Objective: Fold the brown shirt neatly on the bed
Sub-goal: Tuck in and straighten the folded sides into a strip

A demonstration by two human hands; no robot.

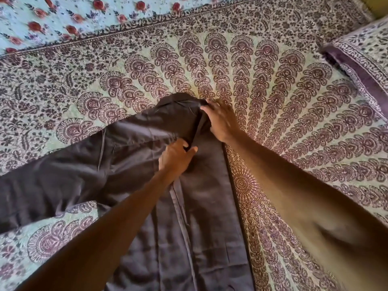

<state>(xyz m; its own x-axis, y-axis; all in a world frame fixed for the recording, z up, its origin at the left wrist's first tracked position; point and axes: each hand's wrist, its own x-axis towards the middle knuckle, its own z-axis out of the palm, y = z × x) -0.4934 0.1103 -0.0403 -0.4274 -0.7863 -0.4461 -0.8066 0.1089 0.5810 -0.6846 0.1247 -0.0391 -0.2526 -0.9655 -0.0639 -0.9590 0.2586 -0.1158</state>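
The brown shirt lies spread on the patterned bedspread, its body running toward me and one sleeve stretched out to the left. My left hand pinches a fold of the fabric near the collar between thumb and fingers. Just beyond it, my right hand grips the bunched collar end of the shirt, fingers curled into the cloth. The collar itself is crumpled and partly hidden under my right hand.
A pillow in matching print lies at the right edge. A light sheet with red roses covers the far left of the bed. Bare bedspread stretches to the right of the shirt.
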